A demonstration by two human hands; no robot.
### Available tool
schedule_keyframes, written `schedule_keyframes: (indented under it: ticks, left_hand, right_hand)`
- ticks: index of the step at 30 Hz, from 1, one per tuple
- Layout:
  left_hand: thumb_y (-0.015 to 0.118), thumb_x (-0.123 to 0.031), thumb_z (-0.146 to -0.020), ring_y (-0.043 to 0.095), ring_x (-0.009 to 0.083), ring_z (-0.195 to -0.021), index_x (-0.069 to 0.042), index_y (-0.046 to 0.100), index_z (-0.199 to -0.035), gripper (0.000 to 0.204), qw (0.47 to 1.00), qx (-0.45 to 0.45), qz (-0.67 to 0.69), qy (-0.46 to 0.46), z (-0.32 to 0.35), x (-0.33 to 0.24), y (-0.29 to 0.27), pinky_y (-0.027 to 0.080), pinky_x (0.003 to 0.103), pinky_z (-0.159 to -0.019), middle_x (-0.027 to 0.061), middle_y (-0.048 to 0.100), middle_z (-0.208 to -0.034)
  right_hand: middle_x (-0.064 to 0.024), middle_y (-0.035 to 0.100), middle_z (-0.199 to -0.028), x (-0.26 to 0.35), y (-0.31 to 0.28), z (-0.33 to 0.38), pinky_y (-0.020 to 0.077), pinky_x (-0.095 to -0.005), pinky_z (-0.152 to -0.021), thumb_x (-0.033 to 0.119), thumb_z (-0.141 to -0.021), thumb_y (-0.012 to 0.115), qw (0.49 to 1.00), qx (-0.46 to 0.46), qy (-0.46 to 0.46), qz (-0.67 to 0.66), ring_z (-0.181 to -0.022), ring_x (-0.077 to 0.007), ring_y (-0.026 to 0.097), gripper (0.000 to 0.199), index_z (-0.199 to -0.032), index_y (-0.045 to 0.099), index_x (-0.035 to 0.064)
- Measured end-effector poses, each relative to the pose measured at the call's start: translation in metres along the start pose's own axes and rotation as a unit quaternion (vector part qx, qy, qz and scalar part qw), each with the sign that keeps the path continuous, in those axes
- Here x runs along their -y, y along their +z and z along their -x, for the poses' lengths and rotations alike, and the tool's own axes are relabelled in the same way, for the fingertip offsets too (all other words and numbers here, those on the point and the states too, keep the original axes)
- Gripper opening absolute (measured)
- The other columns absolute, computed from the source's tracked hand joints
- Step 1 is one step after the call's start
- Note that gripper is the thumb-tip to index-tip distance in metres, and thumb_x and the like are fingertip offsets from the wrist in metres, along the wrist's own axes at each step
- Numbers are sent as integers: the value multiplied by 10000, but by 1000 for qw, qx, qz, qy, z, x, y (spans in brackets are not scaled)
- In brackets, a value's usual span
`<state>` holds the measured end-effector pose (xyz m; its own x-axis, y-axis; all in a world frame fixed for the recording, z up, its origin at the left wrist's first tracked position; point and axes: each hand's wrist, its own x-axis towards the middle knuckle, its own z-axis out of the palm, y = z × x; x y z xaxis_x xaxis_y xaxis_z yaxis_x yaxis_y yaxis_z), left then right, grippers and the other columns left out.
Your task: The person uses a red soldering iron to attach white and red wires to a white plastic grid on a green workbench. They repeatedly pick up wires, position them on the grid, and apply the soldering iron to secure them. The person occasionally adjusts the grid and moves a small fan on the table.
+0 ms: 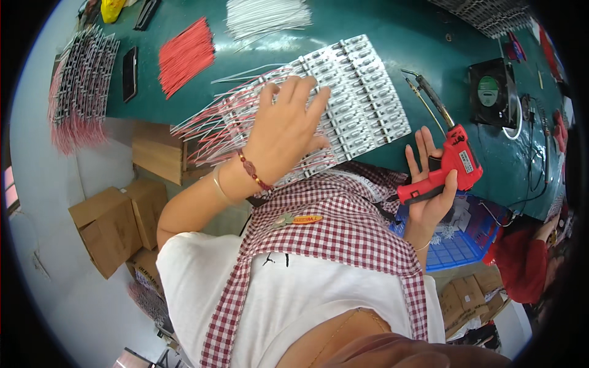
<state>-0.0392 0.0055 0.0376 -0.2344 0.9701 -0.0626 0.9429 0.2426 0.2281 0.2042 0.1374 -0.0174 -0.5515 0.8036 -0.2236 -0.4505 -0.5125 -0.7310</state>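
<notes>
A tilted panel of silvery metal parts in rows [368, 86] lies at the near edge of the table. Thin red and white wires [215, 132] stick out from its left side. Spread over those wires and the panel's left part is my left hand [288, 119], fingers apart and bent, fingertips on the rows. My right hand [429, 205] grips the handle of a red soldering gun [459, 161], several of its fingers stretched out. The gun's metal tip and thin feed tube point up and away, just right of the panel.
Bundles of red wires [186, 56] and white wires [267, 15] lie on the green table [343, 18]. A dark phone [130, 73] and a stack of wired parts [83, 80] are left. A black fan [492, 92] stands right, above a blue basket [454, 254]. Cardboard boxes [110, 227] sit below left.
</notes>
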Motion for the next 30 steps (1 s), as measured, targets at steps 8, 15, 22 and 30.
schedule_keyframes:
  ticks: [8, 15, 22, 30]
  left_hand:
    - [789, -258, -648, 273, 478, -1358, -150, 402, -1428, 878, 992, 61, -61, 96, 19, -22, 37, 275, 589, -1079, 206, 276, -1512]
    - [780, -242, -680, 342, 450, -1309, -99, 399, -1417, 842, 991, 93, -57, 79, 8, -36, 22, 282, 570, -1070, 218, 334, -1457]
    - [835, -360, -644, 334, 413, -1326, 33, 264, -1444, 1059, 966, -25, 130, 221, -119, -65, 7, 276, 476, -1106, 259, 301, -1461]
    - [869, -554, -529, 121, 456, -1427, 111, -82, -1449, 1481, 939, -74, 265, 207, -244, -123, 93, 183, 462, -1159, 348, 84, -1515]
  right_hand:
    - [-303, 420, -1386, 23, -18, -1, 400, -525, -1043, 452, -940, 519, 1000, 6, -7, -23, -1334, -393, 388, 504, -1137, 526, -12]
    - [-270, 496, -1285, 59, -36, 0, 460, -513, -961, 455, -929, 523, 998, 24, -58, -3, -1190, -352, 521, 483, -1089, 517, -1]
    - [-307, 438, -1355, 89, -74, 13, 384, -512, -1056, 386, -919, 565, 953, -115, -229, -162, -1296, -387, 423, 426, -1082, 541, -6]
    - [-414, 250, -1401, 115, -133, -54, 298, -609, -1096, 381, -883, 613, 927, -129, -197, -293, -1320, -548, 286, 457, -1125, 511, 7]
